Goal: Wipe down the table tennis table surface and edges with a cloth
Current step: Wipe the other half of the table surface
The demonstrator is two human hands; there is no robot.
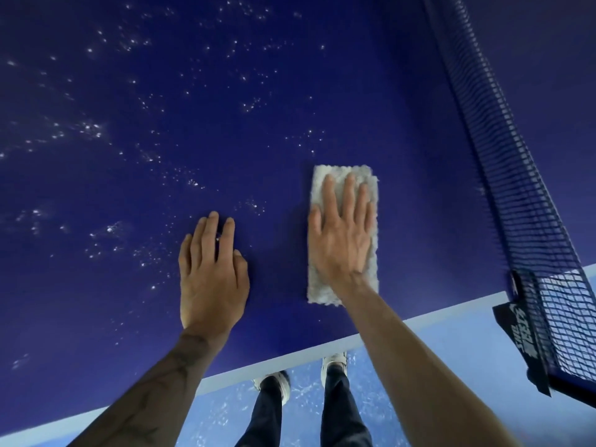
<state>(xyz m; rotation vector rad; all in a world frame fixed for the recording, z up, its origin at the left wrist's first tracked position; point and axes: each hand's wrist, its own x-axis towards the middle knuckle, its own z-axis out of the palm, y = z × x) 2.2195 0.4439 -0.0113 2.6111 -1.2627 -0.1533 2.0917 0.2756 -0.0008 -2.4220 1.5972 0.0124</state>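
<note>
The dark blue table tennis table [225, 108] fills most of the view, with a white stripe along its near edge [290, 358]. Small white droplets or specks are scattered over its left and far parts. A folded white fluffy cloth [364, 272] lies flat on the table near that edge. My right hand [343, 233] presses on the cloth with straight fingers. My left hand [213, 269] rests flat on the bare table to the left of the cloth, fingers straight and holding nothing.
The dark net [503, 150] runs along the right side, ending at a clamp post with a black tag [522, 333] over the table's edge. Below the edge I see my legs and white shoes [335, 362] on a light blue floor.
</note>
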